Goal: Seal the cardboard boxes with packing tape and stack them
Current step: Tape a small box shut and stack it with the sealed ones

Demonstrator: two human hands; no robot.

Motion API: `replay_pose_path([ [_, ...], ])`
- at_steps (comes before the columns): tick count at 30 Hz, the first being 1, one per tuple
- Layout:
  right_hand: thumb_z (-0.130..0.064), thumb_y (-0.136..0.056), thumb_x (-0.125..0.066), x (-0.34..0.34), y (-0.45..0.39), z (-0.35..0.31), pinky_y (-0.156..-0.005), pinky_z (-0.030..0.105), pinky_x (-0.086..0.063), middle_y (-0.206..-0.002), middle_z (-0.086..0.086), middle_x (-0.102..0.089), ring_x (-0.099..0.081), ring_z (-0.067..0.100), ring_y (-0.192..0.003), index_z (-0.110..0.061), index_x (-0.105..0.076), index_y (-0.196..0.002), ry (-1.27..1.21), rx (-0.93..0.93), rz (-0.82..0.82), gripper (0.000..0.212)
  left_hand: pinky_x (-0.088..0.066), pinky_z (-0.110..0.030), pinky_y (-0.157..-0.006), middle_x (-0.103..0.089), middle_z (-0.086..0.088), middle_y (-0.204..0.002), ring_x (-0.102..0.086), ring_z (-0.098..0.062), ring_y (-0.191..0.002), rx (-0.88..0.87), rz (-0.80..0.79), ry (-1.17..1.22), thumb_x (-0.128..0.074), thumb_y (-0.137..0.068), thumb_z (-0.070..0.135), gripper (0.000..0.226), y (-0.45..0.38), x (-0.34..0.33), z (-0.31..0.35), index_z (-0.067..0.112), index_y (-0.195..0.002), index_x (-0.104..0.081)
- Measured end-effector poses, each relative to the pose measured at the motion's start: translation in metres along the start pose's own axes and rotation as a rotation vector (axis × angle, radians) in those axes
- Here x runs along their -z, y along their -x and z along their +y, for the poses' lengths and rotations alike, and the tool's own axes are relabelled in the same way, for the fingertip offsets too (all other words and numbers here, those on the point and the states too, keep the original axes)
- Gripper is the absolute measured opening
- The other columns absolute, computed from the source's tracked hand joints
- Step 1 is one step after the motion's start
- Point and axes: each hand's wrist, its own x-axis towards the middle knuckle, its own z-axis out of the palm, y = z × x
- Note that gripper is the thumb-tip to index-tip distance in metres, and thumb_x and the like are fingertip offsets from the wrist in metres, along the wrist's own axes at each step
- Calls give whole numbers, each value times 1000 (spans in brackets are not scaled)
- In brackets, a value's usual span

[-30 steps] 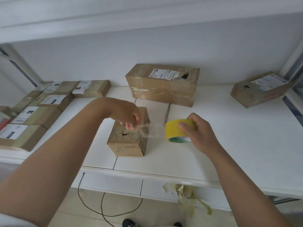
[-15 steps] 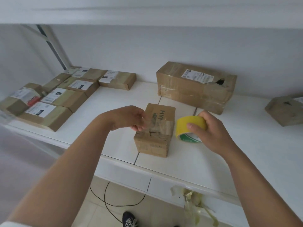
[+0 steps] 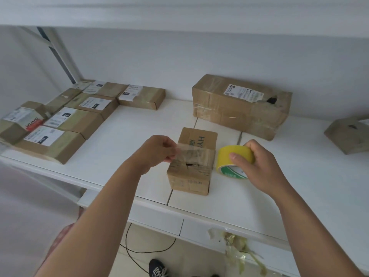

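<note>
Tape (image 3: 194, 154) stretches in a clear strip across the top of the small box (image 3: 192, 162), which stands near the front edge of the desk (image 3: 299, 186); the left hand (image 3: 159, 150) pinches the strip's free end at the box's left side, and the right hand (image 3: 257, 164) is clamped around the yellow roll (image 3: 233, 158) just beside the box's right side. To do this step well, I judge the strip should be kept taut and level, centred over the torn seam, lowered onto the cardboard and pressed flat. Slack would likely leave wrinkles or let the tape stick to itself.
</note>
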Motion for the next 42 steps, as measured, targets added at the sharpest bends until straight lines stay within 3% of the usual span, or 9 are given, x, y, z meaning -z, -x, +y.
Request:
replay_pose_path([
  [6, -73, -65, -48, -7, 2, 2, -56, 31, -37, -70, -1, -49, -48, 14, -64, -18, -47, -78, 14, -18, -11, 56, -51, -24, -70, -65, -2, -77, -60, -13, -72, 19, 47, 39, -64, -93, 7, 8, 6, -6, -11, 2, -89, -67],
  [9, -72, -67, -48, -8, 0, 4, -56, 29, -36, -71, -3, -50, -47, 7, -64, -20, -47, -77, 57, 11, -21, 53, -52, -26, -69, -65, -3, -77, -58, -15, -70, 13, 96, -66, -66, -92, 9, 8, 6, -9, -14, 2, -93, -67],
  [13, -72, -67, -46, -10, -2, 6, -57, 27, -35, -72, -5, -51, -49, 5, -68, -22, -47, -76, 106, 25, -32, 51, -41, -23, -59, -65, -1, -88, -57, -12, -69, 32, 143, -180, -66, -92, 16, 18, 7, -16, -15, 20, -109, -59],
  [21, -60, -77, -58, -11, -1, 4, -56, 32, -35, -72, -6, -49, -49, 9, -68, -24, -43, -75, 203, 51, -72, 40, -42, -24, -53, -64, 2, -84, -58, -11, -70, -7, 195, -357, -61, -94, 14, 23, 7, -30, -12, 18, -115, -51],
  [24, -52, -85, -66, -11, -3, 1, -57, 32, -36, -75, -5, -50, -50, 12, -70, -20, -45, -79, 232, 56, -83, 39, -49, -29, -58, -64, -3, -88, -60, -16, -73, 8, 196, -409, -57, -94, 13, 23, 7, -31, -10, 18, -115, -49],
  [26, -57, -83, -62, -10, -3, -2, -58, 33, -38, -76, -6, -49, -51, 14, -71, -20, -45, -80, 245, 63, -90, 41, -51, -32, -63, -63, -4, -91, -61, -18, -76, 14, 190, -449, -57, -94, 14, 25, 7, -30, -9, 17, -118, -48],
  [36, -55, -85, -61, -14, -5, -11, -64, 35, -41, -83, -9, -48, -52, 18, -77, -21, -45, -84, 300, 58, -149, 37, -47, -30, -71, -61, -4, -103, -59, -23, -91, 49, 155, -564, -54, -96, 12, 34, 3, -27, -6, 13, -130, -52],
  [42, -54, -86, -61, -14, -5, -10, -63, 34, -40, -85, -7, -49, -52, 18, -78, -20, -45, -85, 303, 47, -161, 37, -43, -32, -77, -53, -5, -102, -53, -24, -90, 52, 134, -573, -63, -97, 28, 44, 3, -22, -14, 10, -134, -46],
])
